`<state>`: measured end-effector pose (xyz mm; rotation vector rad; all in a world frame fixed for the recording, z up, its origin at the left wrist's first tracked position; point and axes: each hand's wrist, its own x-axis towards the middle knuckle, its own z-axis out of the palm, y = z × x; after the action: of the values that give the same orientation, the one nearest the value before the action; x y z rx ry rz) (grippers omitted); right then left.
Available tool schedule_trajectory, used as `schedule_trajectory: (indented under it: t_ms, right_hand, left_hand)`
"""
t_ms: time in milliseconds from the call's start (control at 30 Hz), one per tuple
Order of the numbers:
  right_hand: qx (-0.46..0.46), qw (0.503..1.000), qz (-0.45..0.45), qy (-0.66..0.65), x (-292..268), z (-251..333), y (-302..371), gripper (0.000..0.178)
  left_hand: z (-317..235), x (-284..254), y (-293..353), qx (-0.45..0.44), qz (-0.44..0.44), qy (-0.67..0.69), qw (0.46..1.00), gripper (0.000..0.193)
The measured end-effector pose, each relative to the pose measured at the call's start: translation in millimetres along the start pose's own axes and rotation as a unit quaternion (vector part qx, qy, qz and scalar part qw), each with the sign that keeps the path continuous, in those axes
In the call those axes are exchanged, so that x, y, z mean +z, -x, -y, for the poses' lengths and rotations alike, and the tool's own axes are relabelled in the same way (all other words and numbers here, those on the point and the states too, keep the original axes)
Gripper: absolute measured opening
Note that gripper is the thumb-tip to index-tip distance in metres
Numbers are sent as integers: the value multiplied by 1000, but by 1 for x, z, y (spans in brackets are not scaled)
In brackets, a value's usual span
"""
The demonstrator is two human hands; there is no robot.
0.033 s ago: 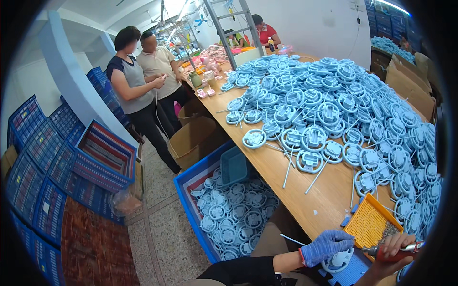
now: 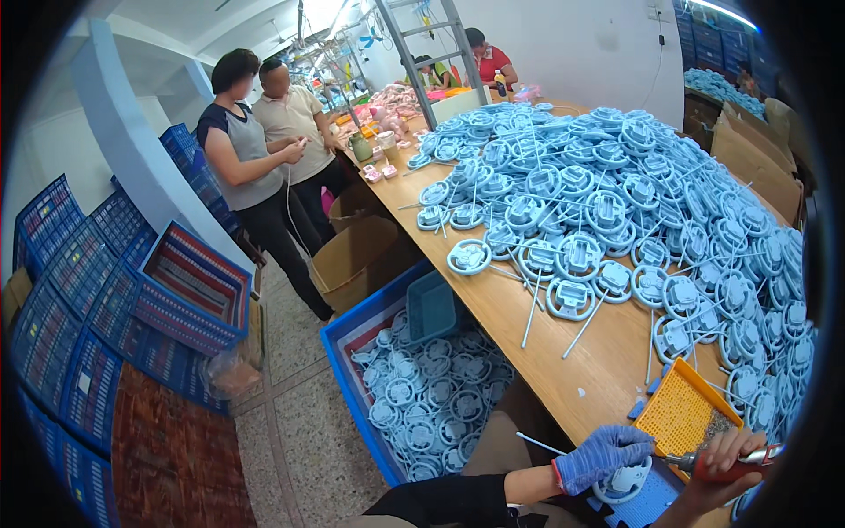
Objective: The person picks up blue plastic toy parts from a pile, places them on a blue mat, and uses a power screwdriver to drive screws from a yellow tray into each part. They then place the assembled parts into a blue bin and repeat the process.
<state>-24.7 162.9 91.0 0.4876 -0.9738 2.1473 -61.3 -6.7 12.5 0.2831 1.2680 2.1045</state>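
My gloved left hand [image 2: 606, 458] has its fingers pinched together over a light blue wheel-shaped plastic part [image 2: 625, 480] with a thin stick. Whatever is between the fingertips is too small to make out. The bare right hand [image 2: 732, 456] is wrapped round a red power screwdriver [image 2: 711, 476], whose tip points left, close to the gloved fingertips. Beneath the part lies a blue foam mat [image 2: 650, 503]. Just beyond the hands, a yellow perforated tray [image 2: 679, 398] is tilted, with small metal screws [image 2: 720, 426] gathered at its right end.
A large heap of similar light blue parts [image 2: 607, 207] covers much of the wooden table [image 2: 502, 321]. Left of the table, a blue crate [image 2: 356, 422] holds more parts and a teal basket [image 2: 431, 308]. Two people [image 2: 251, 167] stand beyond; stacked blue crates [image 2: 79, 290] line the left.
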Motion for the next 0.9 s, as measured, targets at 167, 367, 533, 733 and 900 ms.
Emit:
schedule_trajectory:
  t_ms: [167, 367, 533, 733, 900]
  right_hand:
    - [-17, 999, -1, -35, 11, -8, -1, 44]
    - [-8, 1000, 5, -25, 11, -11, -1, 44]
    - [-11, 999, 26, -26, 14, -10, 0, 43]
    - [15, 999, 26, -38, 8, -4, 2, 42]
    - [16, 998, 33, -46, 9, -4, 2, 41]
  left_hand:
    - [3, 1, 1, -21, 3, 42, 999, 25]
    - [18, -4, 1, -17, 24, 81, 996, 24]
    - [21, -10, 0, 4, 24, 78, 997, 21]
    - [17, -22, 1, -14, 134, 36, 990, 21]
    - [15, -24, 3, 6, 151, 19, 988, 28]
